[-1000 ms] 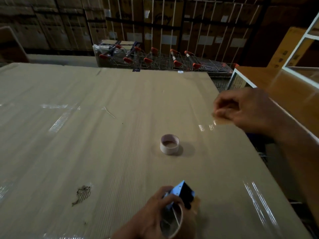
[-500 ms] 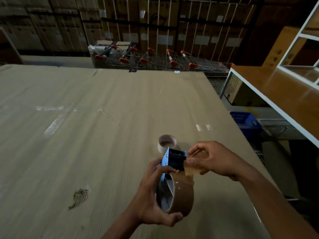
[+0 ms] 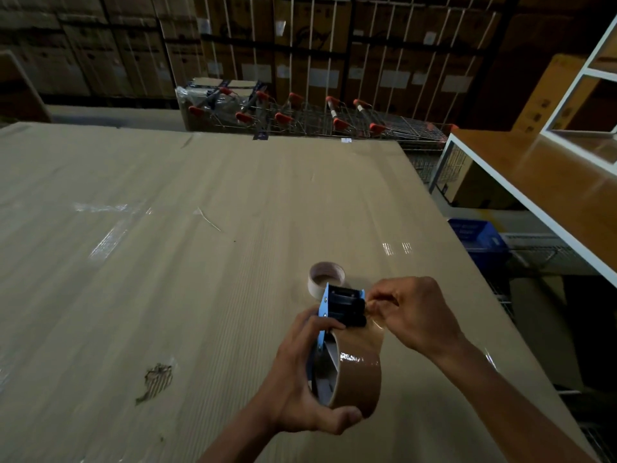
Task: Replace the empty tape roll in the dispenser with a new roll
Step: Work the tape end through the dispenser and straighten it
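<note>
My left hand (image 3: 302, 385) grips the blue and black tape dispenser (image 3: 340, 307) from below, held above the cardboard surface. A full brown tape roll (image 3: 359, 372) sits on the dispenser. My right hand (image 3: 410, 312) pinches the loose end of the brown tape at the dispenser's black front part. The empty tape roll (image 3: 325, 277), a pale cardboard ring, lies on the cardboard just beyond the dispenser, partly hidden by it.
The large cardboard sheet (image 3: 167, 262) has a torn patch (image 3: 157, 380) at lower left and clear tape strips. Shopping carts (image 3: 317, 118) stand beyond its far edge. A wooden shelf with a white frame (image 3: 551, 182) runs along the right, with a blue crate (image 3: 477, 237) below.
My right hand came back from the far right to the dispenser and now pinches the tape end there. My left hand raised the dispenser with the roll into fuller view.
</note>
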`<state>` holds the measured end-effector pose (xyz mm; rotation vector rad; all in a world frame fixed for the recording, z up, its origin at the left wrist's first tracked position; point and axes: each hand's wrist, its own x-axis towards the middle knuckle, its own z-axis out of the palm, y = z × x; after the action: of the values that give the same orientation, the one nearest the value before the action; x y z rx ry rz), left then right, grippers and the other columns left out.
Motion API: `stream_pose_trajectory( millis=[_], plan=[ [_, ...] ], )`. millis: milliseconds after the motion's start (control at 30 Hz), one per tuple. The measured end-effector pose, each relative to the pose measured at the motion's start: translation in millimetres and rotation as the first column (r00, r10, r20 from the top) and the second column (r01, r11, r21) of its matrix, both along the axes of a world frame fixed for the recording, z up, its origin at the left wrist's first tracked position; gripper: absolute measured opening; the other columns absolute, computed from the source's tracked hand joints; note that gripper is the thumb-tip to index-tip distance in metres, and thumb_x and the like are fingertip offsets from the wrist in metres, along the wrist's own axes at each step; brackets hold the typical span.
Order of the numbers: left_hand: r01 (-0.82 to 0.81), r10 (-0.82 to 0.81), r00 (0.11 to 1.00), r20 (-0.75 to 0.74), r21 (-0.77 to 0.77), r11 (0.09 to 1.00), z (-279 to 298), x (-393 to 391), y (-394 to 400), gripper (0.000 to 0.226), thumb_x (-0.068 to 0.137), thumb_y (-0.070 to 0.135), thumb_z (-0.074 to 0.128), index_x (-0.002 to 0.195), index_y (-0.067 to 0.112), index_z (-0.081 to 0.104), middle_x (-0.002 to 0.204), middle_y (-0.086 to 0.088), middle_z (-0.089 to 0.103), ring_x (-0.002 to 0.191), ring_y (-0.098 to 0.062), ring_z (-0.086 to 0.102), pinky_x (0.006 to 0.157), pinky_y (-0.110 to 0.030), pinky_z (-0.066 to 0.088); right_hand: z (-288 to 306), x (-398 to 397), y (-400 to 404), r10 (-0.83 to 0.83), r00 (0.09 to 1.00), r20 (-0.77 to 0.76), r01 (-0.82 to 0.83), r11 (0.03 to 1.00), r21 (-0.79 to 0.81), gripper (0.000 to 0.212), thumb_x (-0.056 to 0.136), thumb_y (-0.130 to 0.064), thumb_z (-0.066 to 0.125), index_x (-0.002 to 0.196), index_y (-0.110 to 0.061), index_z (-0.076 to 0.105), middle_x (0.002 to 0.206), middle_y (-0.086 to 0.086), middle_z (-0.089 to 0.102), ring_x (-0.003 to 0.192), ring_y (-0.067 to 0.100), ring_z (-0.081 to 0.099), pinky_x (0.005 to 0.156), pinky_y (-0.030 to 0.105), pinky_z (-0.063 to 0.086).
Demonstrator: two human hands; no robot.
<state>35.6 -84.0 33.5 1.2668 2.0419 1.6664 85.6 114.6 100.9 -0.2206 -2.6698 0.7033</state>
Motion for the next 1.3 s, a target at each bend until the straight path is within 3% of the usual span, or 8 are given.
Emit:
stream_pose_trajectory(
  millis=[233,467,667,833,933,1000,1200,1300],
  plan=[
    [0.004,0.001,0.996,0.091,-0.053,0.999,1,6,3,0.083,0.054,0.053,0.082,0.127,0.041,0.043,0.126,0.014,0.050,0.116,-0.014,0.057,0.089,-0.031,0.056,-25,5,-4,0.089,0.980,-0.179,-0.029,0.950,0.311,0.005,0.071,-0.007,0.065,0.068,-0.012,0.066,0.058,0.003,0.059,0.054,0.022,0.054,0.048,0.031,0.043],
    [0.072,-0.064,0.994,0.083,-0.095,0.993,3,0,3,0.086,0.056,0.054,0.080,0.130,0.038,0.040,0.132,0.018,0.045,0.122,-0.010,0.052,0.093,-0.023,0.052,-22,0,0,0.079,0.971,-0.226,-0.040,0.984,0.175,0.010,0.065,-0.001,0.070,0.068,-0.010,0.070,0.060,0.002,0.064,0.053,0.019,0.057,0.054,0.021,0.040],
    [0.105,-0.088,0.987,0.135,-0.122,0.987,-6,-2,-4,0.084,0.058,0.051,0.081,0.129,0.026,0.045,0.130,0.008,0.050,0.117,-0.019,0.057,0.085,-0.028,0.054,-25,-3,-2,0.023,0.995,-0.095,-0.034,0.993,-0.117,0.008,0.063,-0.008,0.069,0.061,-0.017,0.068,0.058,-0.003,0.065,0.055,0.005,0.059,0.055,0.015,0.044],
    [0.071,-0.061,0.996,0.068,-0.161,0.984,-4,-5,2,0.090,0.056,0.056,0.082,0.133,0.040,0.039,0.135,0.012,0.042,0.122,-0.010,0.051,0.097,-0.032,0.053,-18,-2,-4,0.139,0.985,-0.104,-0.124,0.983,0.137,0.011,0.061,-0.006,0.070,0.067,-0.014,0.071,0.060,-0.001,0.067,0.054,0.011,0.057,0.056,0.018,0.043],
    [0.058,-0.040,0.988,0.152,-0.117,0.991,-6,-2,2,0.085,0.056,0.052,0.083,0.129,0.035,0.042,0.130,0.005,0.050,0.118,-0.017,0.056,0.089,-0.034,0.055,-22,-5,3,0.016,0.990,-0.143,-0.024,0.998,-0.058,0.011,0.065,-0.003,0.075,0.066,-0.014,0.072,0.061,-0.003,0.069,0.058,0.008,0.062,0.058,0.022,0.049],
    [0.057,-0.038,0.983,0.181,-0.097,0.994,-8,0,0,0.081,0.057,0.051,0.082,0.126,0.035,0.043,0.128,0.002,0.051,0.116,-0.019,0.057,0.086,-0.030,0.055,-27,-10,5,-0.077,0.990,-0.117,0.054,0.981,-0.187,0.017,0.065,0.003,0.077,0.064,-0.013,0.073,0.062,-0.006,0.070,0.060,-0.003,0.063,0.057,0.013,0.047],
    [0.046,-0.035,0.997,0.061,-0.186,0.981,-12,-4,2,0.086,0.054,0.059,0.081,0.129,0.047,0.039,0.131,0.013,0.042,0.120,-0.005,0.050,0.095,-0.029,0.053,-29,-6,-1,0.203,0.973,-0.106,-0.186,0.971,0.150,0.011,0.069,-0.010,0.060,0.066,-0.014,0.070,0.060,-0.001,0.066,0.055,0.012,0.056,0.055,0.021,0.044],
    [0.007,0.004,0.995,0.099,-0.110,0.994,-11,-2,3,0.080,0.055,0.055,0.082,0.123,0.041,0.042,0.127,0.010,0.048,0.115,-0.011,0.056,0.089,-0.030,0.056,-27,-10,9,-0.012,0.995,-0.097,-0.007,0.981,-0.195,0.017,0.068,-0.005,0.076,0.064,-0.020,0.072,0.062,-0.006,0.070,0.060,0.009,0.064,0.060,0.020,0.049]
  ],
)
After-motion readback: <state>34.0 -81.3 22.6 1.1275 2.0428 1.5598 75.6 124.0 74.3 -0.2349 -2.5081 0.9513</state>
